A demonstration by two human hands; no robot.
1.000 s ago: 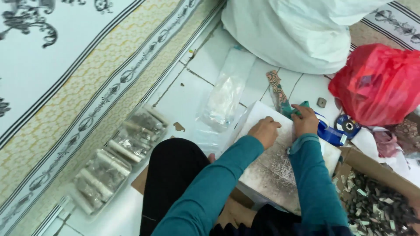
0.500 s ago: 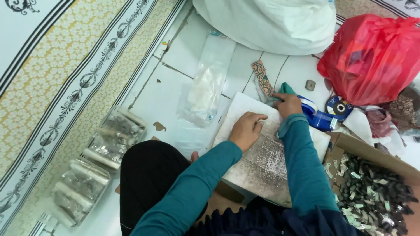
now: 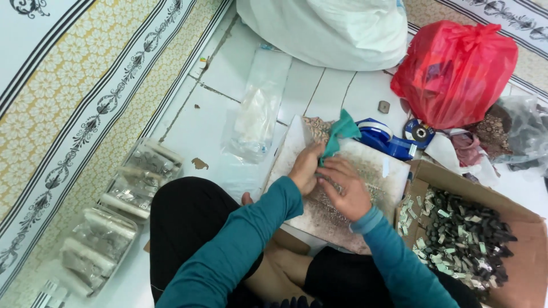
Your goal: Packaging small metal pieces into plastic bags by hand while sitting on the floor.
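Bright even light, soft shadows, sl. blur

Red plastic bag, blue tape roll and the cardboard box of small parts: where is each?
Red plastic bag (image 3: 456, 71), head view, middle of its bulging side.
Blue tape roll (image 3: 379, 140), head view, its upper curve.
Cardboard box (image 3: 528, 268), head view, bare right flap.

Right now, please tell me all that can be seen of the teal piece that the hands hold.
The teal piece looks like thin, soft cloth or plastic, plain teal, crumpled and folded. It rises from between the left hand and the right hand, its free end pointing up and right. Both hands pinch its lower end above the speckled board. What kind of thing it is cannot be told.
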